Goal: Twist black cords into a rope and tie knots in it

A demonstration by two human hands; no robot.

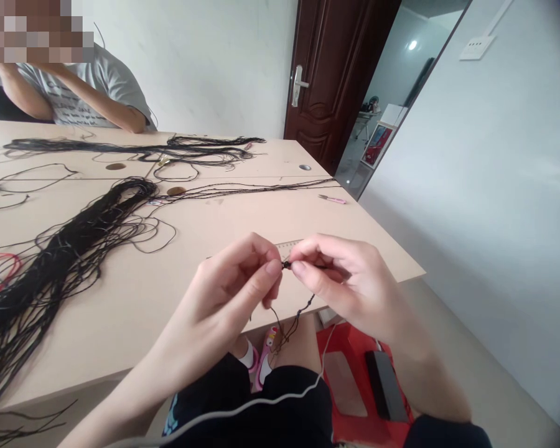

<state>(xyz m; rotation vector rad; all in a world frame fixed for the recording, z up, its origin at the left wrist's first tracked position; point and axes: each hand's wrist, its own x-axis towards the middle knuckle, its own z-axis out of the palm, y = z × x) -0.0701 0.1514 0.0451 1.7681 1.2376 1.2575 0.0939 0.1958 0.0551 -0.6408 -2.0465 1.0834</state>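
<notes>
Black cords on a beige table

Thin red cord at left, pink-handled scissors, dark brown door, grey T-shirt with black lettering, pink slippers, red box on the floor.

Both bare hands are in view at centre frame, raised and held close together. The left hand enters from the lower left, with the left forearm angled upward and inward toward a slightly bent wrist. Its fingers are curled, and the leading left fingertips are pressed into a pinch. The right hand enters from the lower right, with the right forearm rising toward it at a steeper angle. Its fingers are likewise curled, and the leading right fingertips form a matching pinch. The two pinches face each other and are separated by only a narrow gap.
</notes>
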